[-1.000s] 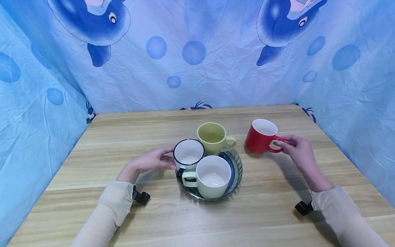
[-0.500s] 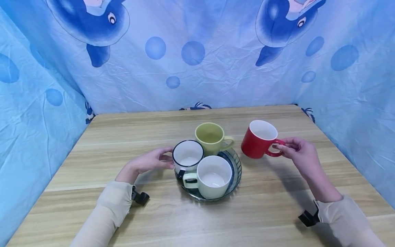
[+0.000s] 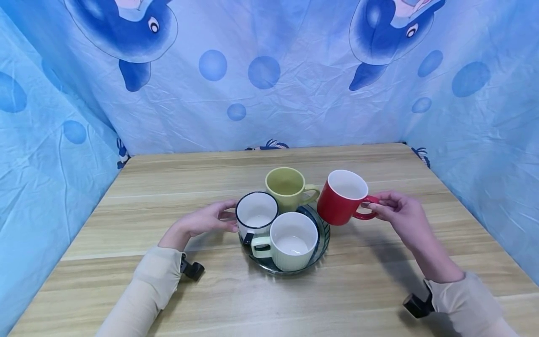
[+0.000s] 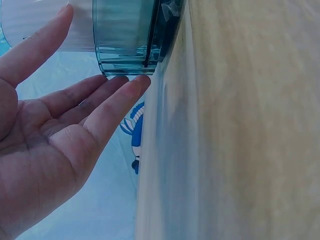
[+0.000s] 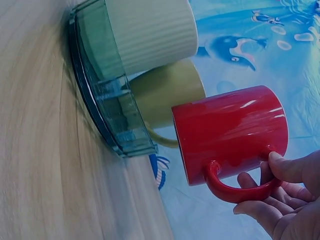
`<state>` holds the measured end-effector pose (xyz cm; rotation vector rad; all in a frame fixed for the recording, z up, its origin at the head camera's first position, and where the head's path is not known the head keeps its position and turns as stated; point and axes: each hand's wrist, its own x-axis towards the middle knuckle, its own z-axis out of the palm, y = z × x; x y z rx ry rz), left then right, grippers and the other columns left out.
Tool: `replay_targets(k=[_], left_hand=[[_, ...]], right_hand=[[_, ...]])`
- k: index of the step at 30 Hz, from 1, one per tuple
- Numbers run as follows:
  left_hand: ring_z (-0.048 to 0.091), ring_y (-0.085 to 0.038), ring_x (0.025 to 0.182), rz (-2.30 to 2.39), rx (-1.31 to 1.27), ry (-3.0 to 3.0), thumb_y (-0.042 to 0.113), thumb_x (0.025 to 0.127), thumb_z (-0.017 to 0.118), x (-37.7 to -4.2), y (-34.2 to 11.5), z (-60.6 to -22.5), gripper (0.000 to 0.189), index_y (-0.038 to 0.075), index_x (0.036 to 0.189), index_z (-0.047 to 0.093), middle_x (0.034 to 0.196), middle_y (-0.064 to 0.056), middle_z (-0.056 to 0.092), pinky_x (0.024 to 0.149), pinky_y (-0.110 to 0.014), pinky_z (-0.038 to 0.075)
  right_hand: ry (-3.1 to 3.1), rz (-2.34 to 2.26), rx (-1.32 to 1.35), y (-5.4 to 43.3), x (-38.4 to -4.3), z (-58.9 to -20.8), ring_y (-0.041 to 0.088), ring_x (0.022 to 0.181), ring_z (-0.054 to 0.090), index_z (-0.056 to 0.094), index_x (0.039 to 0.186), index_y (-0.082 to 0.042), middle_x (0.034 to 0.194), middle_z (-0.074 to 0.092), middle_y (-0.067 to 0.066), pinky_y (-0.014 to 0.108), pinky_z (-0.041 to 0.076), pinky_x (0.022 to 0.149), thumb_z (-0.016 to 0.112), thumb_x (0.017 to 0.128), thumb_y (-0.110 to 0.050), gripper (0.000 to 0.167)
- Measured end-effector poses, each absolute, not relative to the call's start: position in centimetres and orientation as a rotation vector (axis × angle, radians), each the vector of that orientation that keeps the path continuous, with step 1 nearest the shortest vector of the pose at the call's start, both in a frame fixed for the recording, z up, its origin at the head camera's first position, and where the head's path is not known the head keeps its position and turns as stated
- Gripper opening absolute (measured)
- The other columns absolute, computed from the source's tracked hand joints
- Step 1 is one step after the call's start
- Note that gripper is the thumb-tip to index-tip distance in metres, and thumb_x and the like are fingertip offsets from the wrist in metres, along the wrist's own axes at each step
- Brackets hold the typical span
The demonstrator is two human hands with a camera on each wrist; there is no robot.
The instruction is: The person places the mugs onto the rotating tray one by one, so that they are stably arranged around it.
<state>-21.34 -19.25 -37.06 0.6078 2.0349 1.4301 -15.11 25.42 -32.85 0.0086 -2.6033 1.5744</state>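
Note:
My right hand (image 3: 397, 208) pinches the handle of a red mug (image 3: 338, 206), white inside, held above the right rim of a round glass tray (image 3: 324, 243). In the right wrist view the red mug (image 5: 230, 135) is off the table, thumb and fingers round its handle. Three mugs stand in the tray: a yellow-green mug (image 3: 285, 201) at the back, a white mug with a black rim (image 3: 252, 227) at the left, and a pale green mug (image 3: 290, 262) in front. My left hand (image 3: 212, 219) has its fingers extended at the tray's left side, thumb by the black-rimmed mug.
The wooden table (image 3: 168, 178) reaches back to a blue curtain (image 3: 320, 112) with printed dolphins. More curtain hangs at the left and right sides. A black wrist camera (image 3: 193, 270) sits on the left cuff, another wrist camera (image 3: 418, 305) on the right cuff.
My right hand has lifted the red mug and carried it left and nearer, from the table to over the tray's right rim. My left hand stays at the tray.

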Motion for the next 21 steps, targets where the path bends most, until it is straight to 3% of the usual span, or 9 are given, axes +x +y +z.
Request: replay_targets(k=[10, 21], left_hand=[[0.036, -0.050, 0.136, 1.433, 0.598, 2.021, -0.005, 0.080, 0.070, -21.2, -19.4, -36.9, 0.086, -0.013, 0.147, 0.018, 0.149, -0.036, 0.030, 0.108, -0.041, 0.045], [0.034, -0.050, 0.137, 1.437, 0.598, 2.009, -0.006, 0.080, 0.070, -21.2, -19.4, -37.0, 0.088, -0.014, 0.148, 0.014, 0.150, -0.037, 0.026, 0.108, -0.042, 0.044]], right_hand=[[-2.640, 1.529, 0.028, 24.2, -15.2, -33.1, -0.004, 0.077, 0.066, 0.060, 0.120, 0.007, 0.089, 0.069, -0.014, 0.015, 0.059, 0.071, 0.068, 0.091, -0.021, 0.041], [-2.667, 1.497, 0.068, 22.8, -15.4, -33.1, -0.002, 0.079, 0.067, 0.062, 0.117, 0.005, 0.104, 0.071, 0.017, 0.016, 0.059, 0.073, 0.069, 0.091, -0.022, 0.038]])
